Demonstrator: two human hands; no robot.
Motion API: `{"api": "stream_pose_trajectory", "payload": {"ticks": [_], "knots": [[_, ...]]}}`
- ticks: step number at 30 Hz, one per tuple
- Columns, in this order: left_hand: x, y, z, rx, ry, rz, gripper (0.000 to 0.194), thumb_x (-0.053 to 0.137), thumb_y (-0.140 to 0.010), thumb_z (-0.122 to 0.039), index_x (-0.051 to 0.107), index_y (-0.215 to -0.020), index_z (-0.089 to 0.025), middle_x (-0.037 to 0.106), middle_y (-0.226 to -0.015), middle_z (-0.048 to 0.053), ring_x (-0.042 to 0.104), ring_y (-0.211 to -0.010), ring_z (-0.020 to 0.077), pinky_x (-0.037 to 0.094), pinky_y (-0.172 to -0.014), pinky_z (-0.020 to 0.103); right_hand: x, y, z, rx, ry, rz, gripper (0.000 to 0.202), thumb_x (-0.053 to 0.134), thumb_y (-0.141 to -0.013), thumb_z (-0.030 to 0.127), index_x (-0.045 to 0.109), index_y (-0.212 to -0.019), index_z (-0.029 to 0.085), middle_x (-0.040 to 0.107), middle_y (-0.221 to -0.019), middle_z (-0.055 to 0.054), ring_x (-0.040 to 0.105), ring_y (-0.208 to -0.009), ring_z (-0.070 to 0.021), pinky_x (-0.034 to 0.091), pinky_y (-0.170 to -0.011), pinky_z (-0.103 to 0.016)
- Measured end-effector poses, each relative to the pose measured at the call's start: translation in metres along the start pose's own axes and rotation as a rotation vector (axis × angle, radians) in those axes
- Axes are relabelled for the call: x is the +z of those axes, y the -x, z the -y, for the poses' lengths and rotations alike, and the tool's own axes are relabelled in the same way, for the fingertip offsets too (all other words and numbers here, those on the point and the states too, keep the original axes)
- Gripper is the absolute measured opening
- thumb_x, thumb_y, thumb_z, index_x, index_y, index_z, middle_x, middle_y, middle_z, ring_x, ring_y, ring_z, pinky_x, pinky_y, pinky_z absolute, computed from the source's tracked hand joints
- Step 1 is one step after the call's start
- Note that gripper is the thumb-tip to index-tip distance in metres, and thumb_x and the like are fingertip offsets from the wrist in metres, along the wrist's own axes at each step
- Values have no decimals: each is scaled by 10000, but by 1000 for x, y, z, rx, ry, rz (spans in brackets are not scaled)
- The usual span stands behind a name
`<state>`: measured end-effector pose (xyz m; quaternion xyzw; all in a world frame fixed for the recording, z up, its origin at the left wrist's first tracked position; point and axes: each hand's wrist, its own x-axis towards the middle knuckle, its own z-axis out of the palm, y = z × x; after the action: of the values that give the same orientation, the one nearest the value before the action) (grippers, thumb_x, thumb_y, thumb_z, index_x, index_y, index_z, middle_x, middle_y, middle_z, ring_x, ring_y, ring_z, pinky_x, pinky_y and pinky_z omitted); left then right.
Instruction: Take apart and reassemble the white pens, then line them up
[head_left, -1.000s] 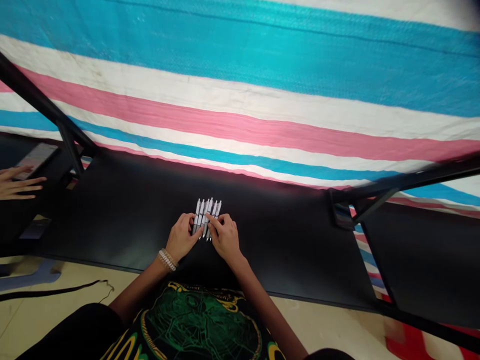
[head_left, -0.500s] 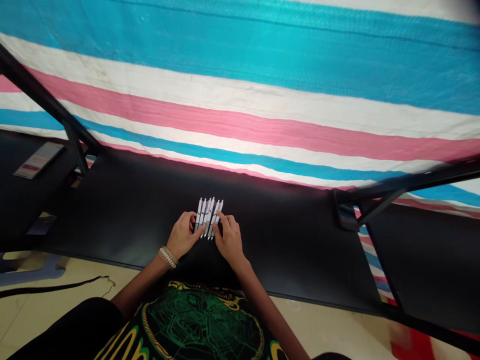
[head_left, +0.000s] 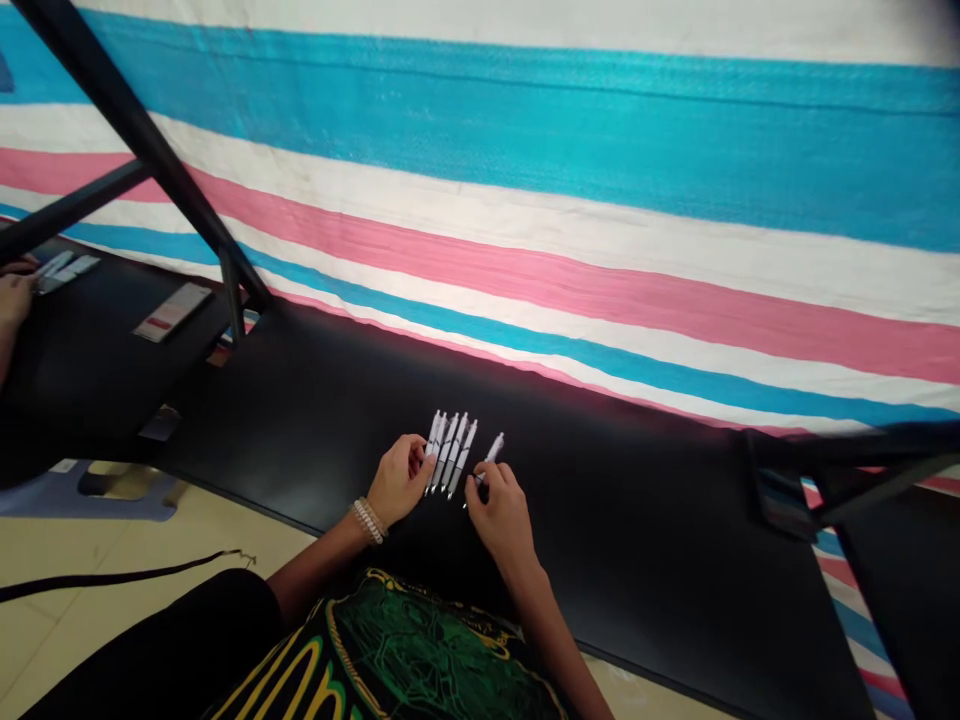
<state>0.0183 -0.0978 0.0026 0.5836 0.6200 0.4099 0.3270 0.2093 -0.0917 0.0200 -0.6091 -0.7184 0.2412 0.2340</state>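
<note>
Several white and grey click pens [head_left: 450, 450] lie side by side in a tight row on the black table [head_left: 600, 510], tips toward me. My left hand [head_left: 401, 480] is at the row's left edge, fingers curled and thumb resting on the leftmost pen. Just right of the row, my right hand [head_left: 504, 510] pinches a single pen [head_left: 493, 450] between thumb and fingers. That pen is tilted and apart from the others, its middle partly hidden by the fingers.
A striped tarp [head_left: 525, 200] hangs behind the table. Black metal braces [head_left: 232, 290] stand at both sides. On the left table are a white and red packet [head_left: 172, 310], more pens [head_left: 67, 268] and another person's hand [head_left: 13, 300]. A dark phone-like object [head_left: 784, 500] lies at right.
My right hand has moved right, taking one pen away from the row. My left hand stays by the remaining pens. The view has shifted left, bringing another person's hand into sight.
</note>
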Motion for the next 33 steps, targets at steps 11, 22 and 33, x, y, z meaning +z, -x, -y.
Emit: {"api": "stream_pose_trajectory", "payload": {"ticks": [11,22,33], "knots": [[-1,-5,-17,-2,290,-36,123,622,-891,-307,645,-914,-188,661,-905,59,632,-828,179,513,-789,326,-9,0,-2,105,-312,-132,127,595,-870,305,638,-905,190,641,-780,-49,588,-648,-177,478,-616,-301],[-8,-11,-37,-381,1128,250,374,705,-862,-447,631,-1080,-153,713,-933,103,719,-839,219,577,-760,345,-38,8,37,52,-730,281,152,664,-881,337,640,-837,193,593,-753,0,531,-649,-119,434,-584,-225],[5,-11,-39,-380,1176,5,332,732,-837,-454,633,-919,-147,734,-975,119,713,-959,233,561,-916,421,-19,12,26,295,-804,145,380,569,-936,514,660,-794,173,562,-550,25,414,-367,-70,272,-372,-205]]}}
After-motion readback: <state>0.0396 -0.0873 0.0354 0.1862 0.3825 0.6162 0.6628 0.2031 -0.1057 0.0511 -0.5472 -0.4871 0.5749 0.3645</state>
